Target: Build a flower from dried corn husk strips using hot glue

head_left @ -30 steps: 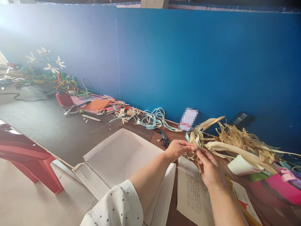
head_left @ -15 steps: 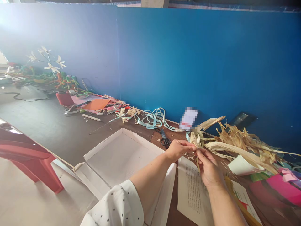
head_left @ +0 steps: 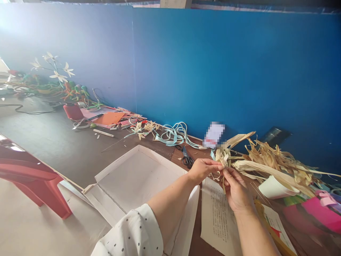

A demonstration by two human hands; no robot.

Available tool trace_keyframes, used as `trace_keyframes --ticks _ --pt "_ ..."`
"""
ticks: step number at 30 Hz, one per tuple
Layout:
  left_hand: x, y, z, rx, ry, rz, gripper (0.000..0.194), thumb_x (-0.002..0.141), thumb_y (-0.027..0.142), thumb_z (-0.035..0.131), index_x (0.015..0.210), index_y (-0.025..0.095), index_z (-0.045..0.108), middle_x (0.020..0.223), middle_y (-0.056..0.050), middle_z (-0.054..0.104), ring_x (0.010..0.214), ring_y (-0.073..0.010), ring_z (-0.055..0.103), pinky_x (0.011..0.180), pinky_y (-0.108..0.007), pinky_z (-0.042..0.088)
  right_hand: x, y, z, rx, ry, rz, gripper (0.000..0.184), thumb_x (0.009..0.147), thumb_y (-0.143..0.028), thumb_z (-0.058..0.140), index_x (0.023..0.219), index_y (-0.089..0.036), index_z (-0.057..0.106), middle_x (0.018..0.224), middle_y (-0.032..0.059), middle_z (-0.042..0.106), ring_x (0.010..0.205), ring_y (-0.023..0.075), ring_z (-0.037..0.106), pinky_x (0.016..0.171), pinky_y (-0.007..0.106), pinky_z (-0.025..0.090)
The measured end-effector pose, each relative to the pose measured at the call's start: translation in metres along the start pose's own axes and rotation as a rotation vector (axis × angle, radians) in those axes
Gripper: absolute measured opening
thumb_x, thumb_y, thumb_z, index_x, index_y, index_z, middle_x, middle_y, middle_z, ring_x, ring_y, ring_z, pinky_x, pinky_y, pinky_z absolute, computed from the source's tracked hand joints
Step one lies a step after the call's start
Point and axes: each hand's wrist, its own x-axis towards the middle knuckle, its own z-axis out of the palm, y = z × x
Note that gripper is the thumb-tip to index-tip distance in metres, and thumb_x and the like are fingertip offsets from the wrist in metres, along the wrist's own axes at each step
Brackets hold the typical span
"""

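Note:
My left hand [head_left: 203, 170] and my right hand [head_left: 237, 189] meet over the table, thumbs and fingertips pinched close together. Between them is a piece of dried corn husk [head_left: 224, 185], its lower end hanging beside my right palm. Pale husk pieces [head_left: 222, 155] lie just beyond my fingertips. To the right spreads a larger heap of dried corn husks [head_left: 275, 156]. Black-handled scissors [head_left: 187, 158] rest left of my left hand. Under my wrists are an open white cardboard box [head_left: 138, 174] and a printed sheet [head_left: 217, 217].
A white cup [head_left: 277, 187] lies tipped at the right, near a bright pink item [head_left: 323, 213]. Light blue cord [head_left: 174, 133], husk flowers [head_left: 140, 130], orange paper [head_left: 109, 118] and a red thread spool [head_left: 73, 112] line the blue partition [head_left: 213, 71]. A red chair [head_left: 39, 188] stands left.
Both hands stay in nearly the same place, pinching the husk. Only a slight shift of the fingertips shows.

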Motion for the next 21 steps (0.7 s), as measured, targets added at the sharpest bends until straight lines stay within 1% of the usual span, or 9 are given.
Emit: trace_keyframes --ticks 6,11,21 --pt "0.0011 -0.0012 -0.0006 0.011 0.031 0.001 0.05 0.044 0.042 0.083 0.079 0.007 0.071 0.071 -0.006 0.064 0.067 -0.012 0.056 0.074 -0.029 0.042 0.0019 0.005 -0.0001 -0.063 0.04 -0.048 0.027 0.064 -0.036 0.077 0.084 -0.022 0.067 0.062 -0.0047 0.049 0.052 0.0062 0.032 0.043 0.019 0.026" --pt "0.0022 -0.0014 -0.001 0.036 0.052 0.016 0.052 0.041 0.044 0.084 0.076 0.009 0.071 0.071 -0.005 0.064 0.068 -0.0122 0.055 0.072 -0.029 0.042 0.0049 0.009 -0.0029 -0.058 0.053 -0.029 0.03 0.063 -0.037 0.078 0.085 -0.02 0.066 0.064 -0.0049 0.05 0.053 0.0051 0.032 0.044 0.016 0.027" --pt "0.0031 -0.0011 -0.0004 0.092 0.085 0.052 0.049 0.042 0.046 0.083 0.073 0.01 0.071 0.074 -0.005 0.062 0.07 -0.0123 0.055 0.07 -0.027 0.041 0.0013 0.0061 0.0006 -0.035 0.058 0.016 0.032 0.063 -0.038 0.078 0.086 -0.02 0.067 0.062 -0.006 0.047 0.052 0.0042 0.031 0.044 0.014 0.027"
